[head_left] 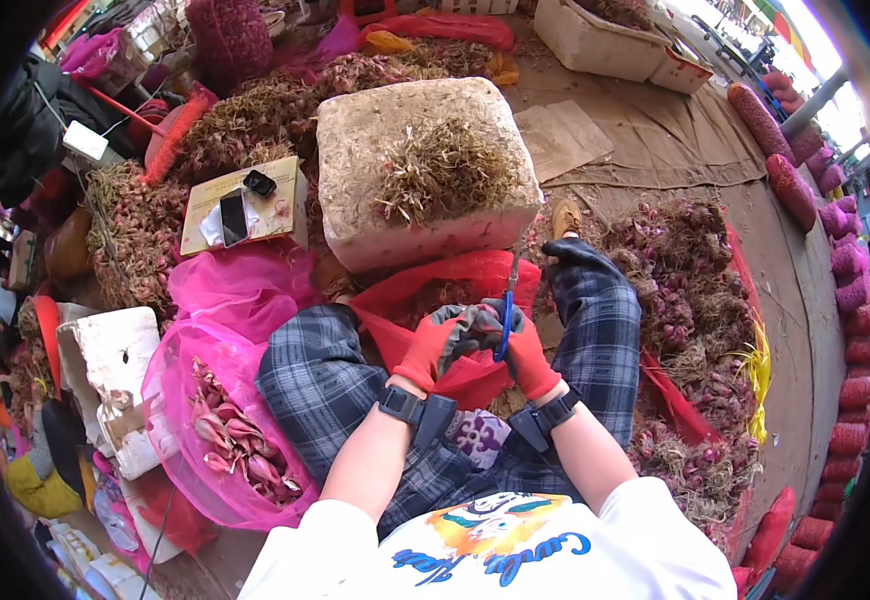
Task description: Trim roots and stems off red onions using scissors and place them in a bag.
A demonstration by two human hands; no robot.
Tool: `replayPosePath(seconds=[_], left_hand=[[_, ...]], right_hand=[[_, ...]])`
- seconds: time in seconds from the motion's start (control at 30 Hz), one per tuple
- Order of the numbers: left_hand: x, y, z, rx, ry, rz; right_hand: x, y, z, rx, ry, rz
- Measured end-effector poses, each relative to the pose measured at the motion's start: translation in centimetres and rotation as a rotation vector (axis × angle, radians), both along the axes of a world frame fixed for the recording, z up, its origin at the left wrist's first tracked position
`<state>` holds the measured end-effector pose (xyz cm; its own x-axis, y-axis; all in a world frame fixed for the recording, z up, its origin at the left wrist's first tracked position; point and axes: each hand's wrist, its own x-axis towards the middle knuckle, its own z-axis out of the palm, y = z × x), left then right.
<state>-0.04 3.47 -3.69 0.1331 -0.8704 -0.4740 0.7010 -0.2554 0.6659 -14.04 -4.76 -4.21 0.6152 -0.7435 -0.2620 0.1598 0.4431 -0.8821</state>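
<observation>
Both my hands wear red and grey work gloves and meet above my lap. My right hand (527, 348) is closed round blue-handled scissors (506, 322), whose blades point away from me. Close against it, my left hand (433, 345) has its fingers curled inward; what they hold, if anything, is hidden by the glove. A red mesh bag (395, 325) spreads beneath and beyond the hands, between my knees. By my left leg lies a pink mesh bag (225, 500) with trimmed shallots (245, 440) in it.
Dry stem cuttings (450, 170) are heaped on a white foam box (365, 210) ahead. A phone (234, 216) lies on a cardboard box (200, 235) left of it. Untrimmed shallots (675, 290) cover the ground at right; filled red mesh sacks (790, 190) stand beyond.
</observation>
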Motion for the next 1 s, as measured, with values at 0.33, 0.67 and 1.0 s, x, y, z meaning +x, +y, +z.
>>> replayPosePath(seconds=[0.33,0.67,1.0], left_hand=[[-0.1,0.1,0.0,-0.039,-0.058,0.067],[0.7,-0.2,-1.4,0.092,-0.692,0.029],[1.2,-0.8,-2.4,0.167,-1.042,-0.047]], right_hand=[[-0.1,-0.5,1.0,-0.116,0.134,0.041],[-0.7,-0.8,1.7,0.074,0.134,0.201],[-1.0,-1.4,2.4,0.482,-0.263,0.309]])
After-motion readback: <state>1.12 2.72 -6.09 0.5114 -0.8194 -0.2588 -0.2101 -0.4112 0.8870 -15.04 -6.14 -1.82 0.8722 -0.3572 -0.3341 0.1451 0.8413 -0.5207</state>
